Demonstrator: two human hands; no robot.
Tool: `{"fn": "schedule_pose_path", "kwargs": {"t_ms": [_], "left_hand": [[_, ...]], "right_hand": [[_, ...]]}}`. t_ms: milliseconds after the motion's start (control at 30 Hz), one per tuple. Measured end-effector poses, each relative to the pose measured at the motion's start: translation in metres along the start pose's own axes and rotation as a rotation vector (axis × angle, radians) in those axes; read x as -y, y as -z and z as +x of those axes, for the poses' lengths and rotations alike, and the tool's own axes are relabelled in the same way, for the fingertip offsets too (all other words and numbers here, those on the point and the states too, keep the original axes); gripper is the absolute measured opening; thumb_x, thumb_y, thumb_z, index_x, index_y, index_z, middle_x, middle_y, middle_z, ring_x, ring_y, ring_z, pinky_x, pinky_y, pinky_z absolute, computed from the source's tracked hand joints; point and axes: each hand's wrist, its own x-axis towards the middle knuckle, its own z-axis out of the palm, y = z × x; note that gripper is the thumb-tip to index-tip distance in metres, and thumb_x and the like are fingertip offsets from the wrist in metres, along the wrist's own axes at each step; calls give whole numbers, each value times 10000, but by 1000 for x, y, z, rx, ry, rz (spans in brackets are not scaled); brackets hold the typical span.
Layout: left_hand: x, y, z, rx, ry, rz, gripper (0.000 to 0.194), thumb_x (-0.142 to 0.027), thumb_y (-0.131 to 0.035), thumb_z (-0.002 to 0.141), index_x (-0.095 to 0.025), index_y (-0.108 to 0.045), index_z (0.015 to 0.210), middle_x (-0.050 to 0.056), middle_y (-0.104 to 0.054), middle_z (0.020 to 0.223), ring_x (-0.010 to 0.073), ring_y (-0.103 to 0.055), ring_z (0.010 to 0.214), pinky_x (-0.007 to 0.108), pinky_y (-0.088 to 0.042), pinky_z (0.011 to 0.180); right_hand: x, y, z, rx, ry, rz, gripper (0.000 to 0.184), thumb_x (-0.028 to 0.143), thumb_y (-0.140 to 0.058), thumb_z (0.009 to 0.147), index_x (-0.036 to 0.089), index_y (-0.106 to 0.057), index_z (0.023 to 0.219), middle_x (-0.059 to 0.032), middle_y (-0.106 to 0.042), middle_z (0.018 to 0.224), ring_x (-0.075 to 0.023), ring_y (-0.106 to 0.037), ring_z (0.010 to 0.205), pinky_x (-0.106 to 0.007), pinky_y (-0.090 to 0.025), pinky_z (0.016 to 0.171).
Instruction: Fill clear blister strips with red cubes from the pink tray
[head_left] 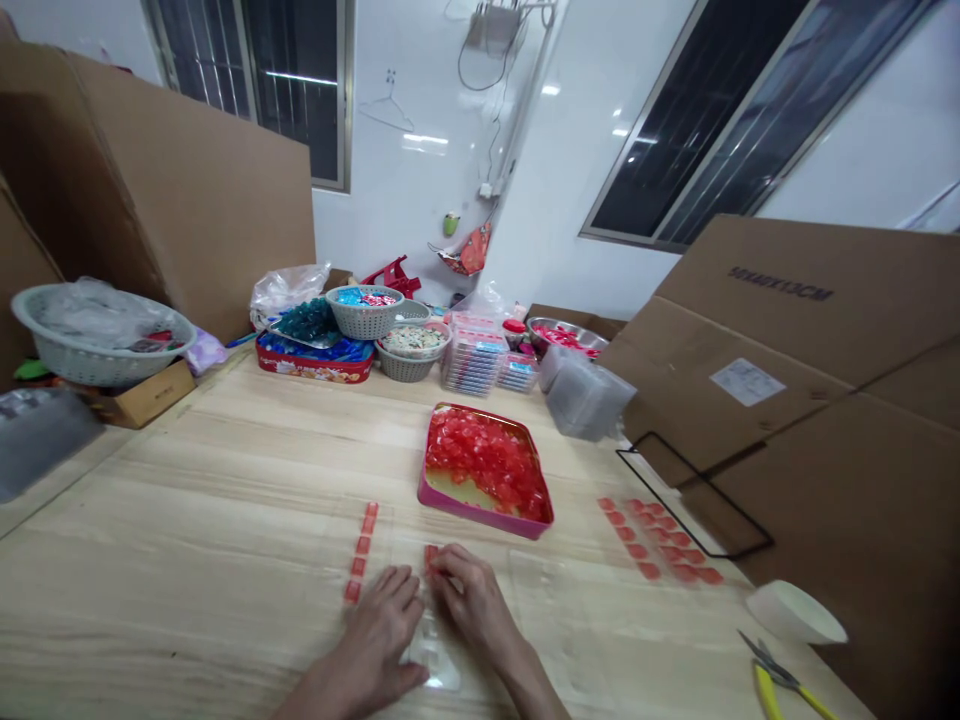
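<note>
On the tabletop before me, my left hand (384, 630) lies flat with its fingers stretched forward, touching the left edge of a clear plastic tray (439, 672). My right hand (474, 600) pinches at a small red piece (430, 556) near the tray's far end; the fingertips partly hide it. Left of my hands, a row of several red pieces (363, 545) sits in another clear tray. Beyond the right hand stands a pink-rimmed tin (480, 516), heaped with glossy red pieces (487, 455) except for a bare front-left patch.
Several filled red pieces (667, 540) lie at the right, near a black wire frame (705, 490). Yellow-handled pliers (776, 675) and a tape roll (796, 612) sit at the right edge. Baskets (367, 315) and stacked clear boxes (474, 358) line the back. Cardboard (750, 350) flanks the table.
</note>
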Motion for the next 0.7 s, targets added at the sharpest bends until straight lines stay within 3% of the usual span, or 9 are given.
{"fn": "schedule_pose_path", "kwargs": {"t_ms": [200, 400, 700], "left_hand": [[-3, 7, 1, 65, 43, -15, 622, -407, -681, 658, -136, -549, 1202, 137, -444, 1390, 299, -306, 1332, 437, -188, 1131], [10, -6, 13, 140, 41, 1, 655, -408, -701, 629, -117, -555, 1197, 148, -410, 1412, 313, -271, 1348, 446, -161, 1137], [-1, 6, 1, 31, 33, -47, 573, -373, -712, 637, -167, -575, 1154, 109, -486, 1355, 276, -331, 1317, 395, -209, 1124]], "right_hand": [[0, 3, -3, 54, -27, -95, 220, -2, -488, 760, 178, -608, 714, -21, -616, 760, -141, -572, 717, -214, -413, 657], [-3, 2, -3, 60, 73, -297, 225, -5, -469, 743, 176, -588, 685, -33, -617, 745, -152, -560, 684, -219, -395, 608], [-4, 2, 1, 66, 138, -229, 227, 64, -474, 821, 179, -631, 703, -44, -626, 747, -167, -566, 724, -242, -439, 649]]}}
